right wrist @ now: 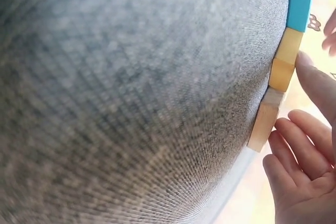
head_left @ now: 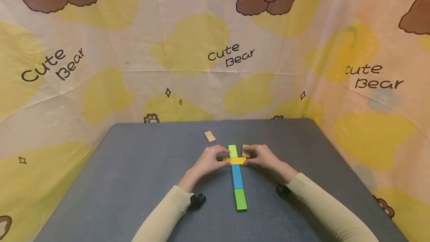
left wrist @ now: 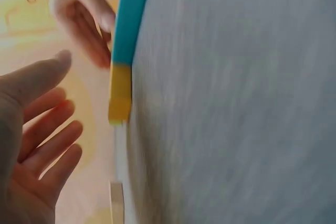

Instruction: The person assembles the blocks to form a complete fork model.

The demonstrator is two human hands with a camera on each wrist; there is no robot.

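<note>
A yellow block lies crosswise over a line of blocks. My left hand is at its left end, thumb and fingers apart; the left wrist view shows those fingers relaxed and spread, beside the yellow block. At the other end is my right hand, its thumb tip right at the yellow block and its loose fingers near a plain wooden block. The line has a light green block at the far end, then a blue block and a green block nearest me.
Another plain wooden block lies farther back on the grey table, left of the line. A printed bear cloth hangs behind the table and along its sides. Dark wrist cameras sit at both sleeve cuffs.
</note>
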